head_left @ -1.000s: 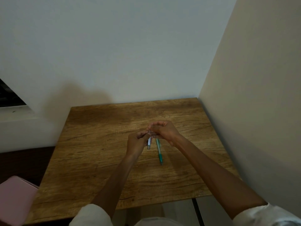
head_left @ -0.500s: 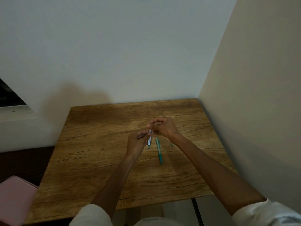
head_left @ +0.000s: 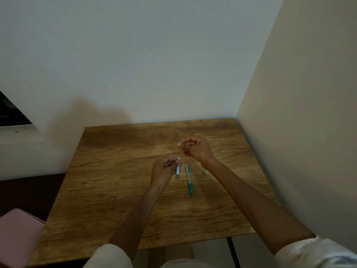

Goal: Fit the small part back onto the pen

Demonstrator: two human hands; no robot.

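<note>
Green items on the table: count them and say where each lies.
2. A green mechanical pencil lies on the wooden table between the forearms; a small green cap-like piece lies just right of it. Another may be hidden in the hands.

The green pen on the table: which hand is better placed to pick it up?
Probably the right hand: its curled fingers seem to hold nothing, while the left hand grips a small grey case beside the green pen.

Dim, soft; shadow on wall [head_left: 92,117]; edges perhaps slightly distorted.

Both hands [head_left: 163,171] curled (right [head_left: 195,148] raised)
</note>
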